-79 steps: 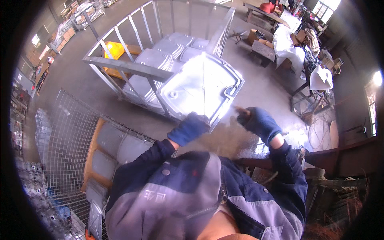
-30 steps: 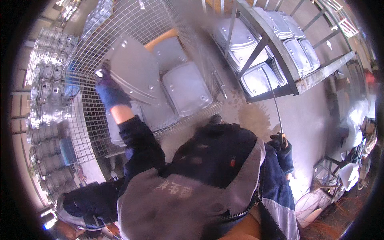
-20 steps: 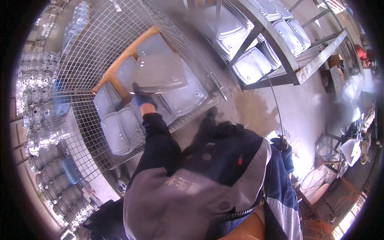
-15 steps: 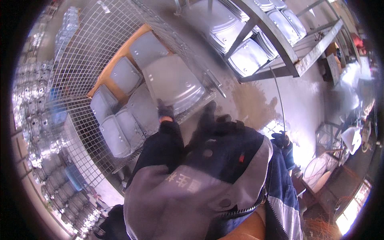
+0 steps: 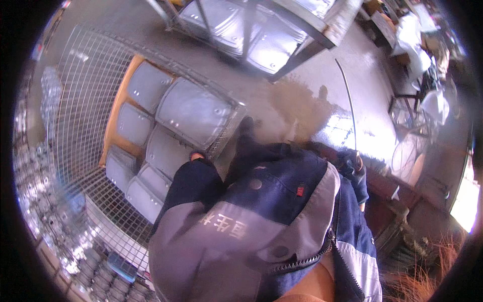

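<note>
My left hand [image 5: 197,155] shows only in part past the dark sleeve, beside the near corner of a grey curved metal panel [image 5: 193,110]. Its fingers are mostly hidden, so I cannot tell whether it grips the panel. That panel lies in a wire mesh cage [image 5: 75,105], above several similar grey panels, among them one in the middle [image 5: 168,149] and one at the far left [image 5: 135,124]. Orange-brown sheeting [image 5: 111,132] lines the cage behind them. At my right side, my dark-gloved right hand [image 5: 348,160] is closed around a long thin rod [image 5: 348,95] that points away from me.
Ahead stands a metal rack [image 5: 302,22] with stacks of shiny panels [image 5: 275,46]. A brown wet patch [image 5: 294,108] marks the floor. Shiny metal parts [image 5: 35,191] are piled beyond the cage at left. A round-topped stool [image 5: 408,156] stands at right.
The large panel, tilted at my left hand before, now lies lower in the cage. My left hand is less visible at its corner. The view has turned, shifting cage and rack leftward.
</note>
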A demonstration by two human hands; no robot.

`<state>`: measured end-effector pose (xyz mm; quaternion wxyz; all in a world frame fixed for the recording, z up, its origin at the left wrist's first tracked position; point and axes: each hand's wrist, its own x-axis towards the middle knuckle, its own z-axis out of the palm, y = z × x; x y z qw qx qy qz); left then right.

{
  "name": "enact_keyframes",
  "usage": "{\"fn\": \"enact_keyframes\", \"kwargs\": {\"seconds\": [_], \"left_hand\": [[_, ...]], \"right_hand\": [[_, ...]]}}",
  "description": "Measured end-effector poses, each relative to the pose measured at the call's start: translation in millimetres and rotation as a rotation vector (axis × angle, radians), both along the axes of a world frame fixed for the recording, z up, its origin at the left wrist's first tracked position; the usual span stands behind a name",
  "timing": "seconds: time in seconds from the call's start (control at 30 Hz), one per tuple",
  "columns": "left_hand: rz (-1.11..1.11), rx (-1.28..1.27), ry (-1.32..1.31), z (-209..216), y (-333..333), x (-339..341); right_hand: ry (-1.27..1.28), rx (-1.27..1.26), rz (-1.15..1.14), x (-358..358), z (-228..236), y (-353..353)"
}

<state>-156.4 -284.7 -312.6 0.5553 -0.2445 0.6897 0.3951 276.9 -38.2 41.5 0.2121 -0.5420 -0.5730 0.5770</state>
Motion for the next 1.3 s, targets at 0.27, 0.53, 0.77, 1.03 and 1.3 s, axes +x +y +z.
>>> {"fn": "enact_keyframes", "kwargs": {"seconds": [0.27, 0.53, 0.77, 1.03, 1.3], "left_hand": [[-0.872, 0.102, 0.137, 12.2, 114.7, -19.8], [-1.647, 0.169, -0.301, 106.7, 311.2, 221.0], [-1.978, 1.515, -0.193, 357.9, 282.0, 553.8], [-1.562, 2.503, 0.057, 474.2, 157.3, 832.0], [-1.609, 2.19, 0.162, 557.7, 74.1, 975.7]], "right_hand": [[-0.083, 0.33, -0.56, 98.0, 23.0, -124.1], [0.203, 1.054, -1.35, 223.4, 76.9, -254.5], [-0.49, 1.105, -1.926, 346.4, 46.0, -388.7], [-0.119, 0.97, -2.067, 377.1, -25.5, -447.1], [-0.222, 0.989, -2.095, 308.8, 36.1, -415.3]]}}
